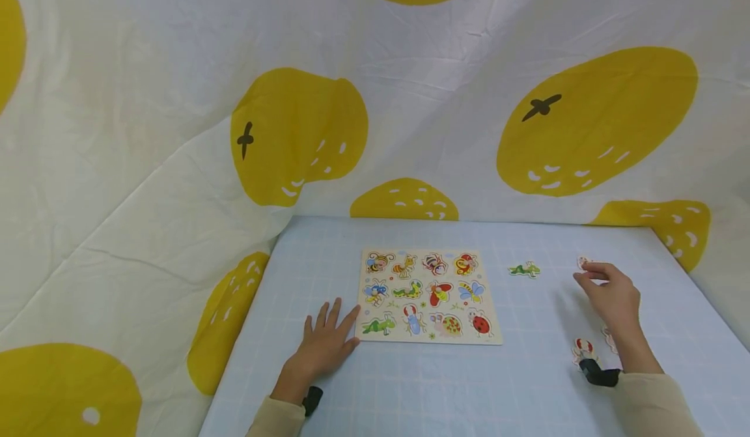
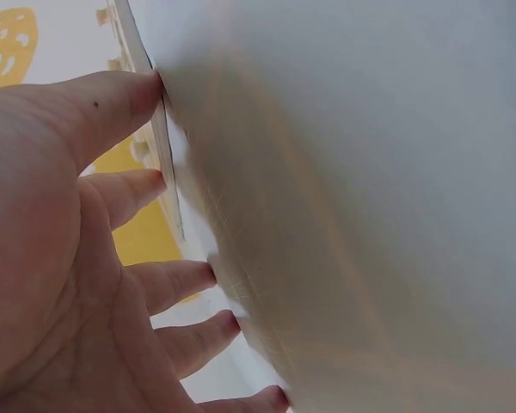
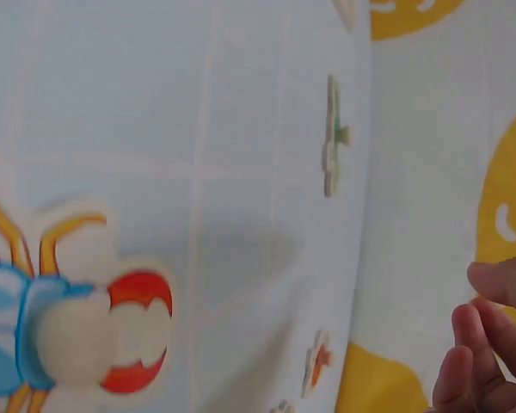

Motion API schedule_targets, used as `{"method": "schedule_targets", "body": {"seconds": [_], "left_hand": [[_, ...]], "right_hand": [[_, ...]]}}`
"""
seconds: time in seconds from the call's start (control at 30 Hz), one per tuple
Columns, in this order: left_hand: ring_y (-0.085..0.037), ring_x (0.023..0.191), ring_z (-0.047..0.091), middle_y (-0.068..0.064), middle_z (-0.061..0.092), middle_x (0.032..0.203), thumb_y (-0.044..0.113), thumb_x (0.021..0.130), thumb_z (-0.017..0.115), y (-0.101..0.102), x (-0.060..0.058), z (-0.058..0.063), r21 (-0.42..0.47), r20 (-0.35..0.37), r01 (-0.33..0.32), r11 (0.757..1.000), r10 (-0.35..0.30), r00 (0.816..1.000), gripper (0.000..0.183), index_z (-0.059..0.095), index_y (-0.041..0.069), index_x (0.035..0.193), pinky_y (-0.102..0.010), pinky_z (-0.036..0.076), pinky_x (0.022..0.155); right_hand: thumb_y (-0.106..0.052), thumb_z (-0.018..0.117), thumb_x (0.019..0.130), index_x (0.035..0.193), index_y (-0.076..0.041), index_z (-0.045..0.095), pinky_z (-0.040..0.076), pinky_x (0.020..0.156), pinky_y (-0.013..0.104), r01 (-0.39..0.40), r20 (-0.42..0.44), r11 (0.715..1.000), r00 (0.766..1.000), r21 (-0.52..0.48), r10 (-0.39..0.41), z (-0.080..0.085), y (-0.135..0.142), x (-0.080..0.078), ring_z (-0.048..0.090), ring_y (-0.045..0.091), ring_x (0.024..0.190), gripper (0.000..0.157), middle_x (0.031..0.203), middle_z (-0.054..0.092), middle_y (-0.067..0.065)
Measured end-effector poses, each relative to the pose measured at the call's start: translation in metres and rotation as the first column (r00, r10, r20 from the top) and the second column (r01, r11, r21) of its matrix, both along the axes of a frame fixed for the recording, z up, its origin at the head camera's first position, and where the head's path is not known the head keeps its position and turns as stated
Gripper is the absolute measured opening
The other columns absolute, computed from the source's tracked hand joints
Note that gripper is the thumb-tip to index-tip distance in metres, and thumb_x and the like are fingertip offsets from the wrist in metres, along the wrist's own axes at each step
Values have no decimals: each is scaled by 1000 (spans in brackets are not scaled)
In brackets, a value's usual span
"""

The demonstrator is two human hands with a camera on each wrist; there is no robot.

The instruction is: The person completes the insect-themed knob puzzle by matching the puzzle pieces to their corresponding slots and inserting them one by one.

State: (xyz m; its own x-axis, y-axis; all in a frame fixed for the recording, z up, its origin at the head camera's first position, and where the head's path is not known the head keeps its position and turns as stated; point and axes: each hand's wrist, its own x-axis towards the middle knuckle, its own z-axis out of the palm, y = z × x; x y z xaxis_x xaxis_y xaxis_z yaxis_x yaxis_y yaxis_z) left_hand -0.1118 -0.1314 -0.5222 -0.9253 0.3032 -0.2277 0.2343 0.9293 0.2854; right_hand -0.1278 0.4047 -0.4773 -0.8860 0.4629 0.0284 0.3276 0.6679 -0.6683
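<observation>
My left hand (image 1: 325,346) lies spread on the table, thumb and forefinger against the left edge of a wooden insect puzzle board (image 1: 422,350). In the left wrist view, the thumb (image 2: 112,107) touches the board's side. My right hand (image 1: 612,297) hovers over the right of the table, its fingers loosely bent with nothing between them. A ladybug-like puzzle piece (image 1: 583,261) shows just past its fingertips. A green grasshopper piece (image 1: 524,269) with a knob lies left of that hand. Under the right wrist is a stag beetle piece (image 1: 583,346), partly covered by the wrist strap.
Another puzzle piece (image 1: 609,339) is partly hidden behind the right forearm. Knobs stand up from part of the board. A pale blue checked cloth (image 1: 433,391) covers the table. A white curtain (image 1: 422,131) with yellow fruit prints hangs behind and at the left.
</observation>
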Motion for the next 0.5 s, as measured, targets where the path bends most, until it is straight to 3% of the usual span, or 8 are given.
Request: {"method": "schedule_targets", "body": {"seconds": [0.23,0.5], "left_hand": [[-45,149,9,-17,14,165,45,100,58,0,0,1,-19,11,-4,1000,5,1000,68,31,26,159,-71,10,111],[-45,148,10,-18,15,164,44,100,58,0,-2,1,-12,4,7,1000,-7,1000,67,31,25,158,-72,10,111]], "right_hand": [[-31,58,101,138,4,52,42,63,33,70,44,998,997,-3,-69,1,32,5,49,35,96,51,126,56,28],[-31,55,103,143,6,45,42,69,37,121,71,992,990,-28,-118,-4,59,7,47,43,107,55,133,50,31]]}}
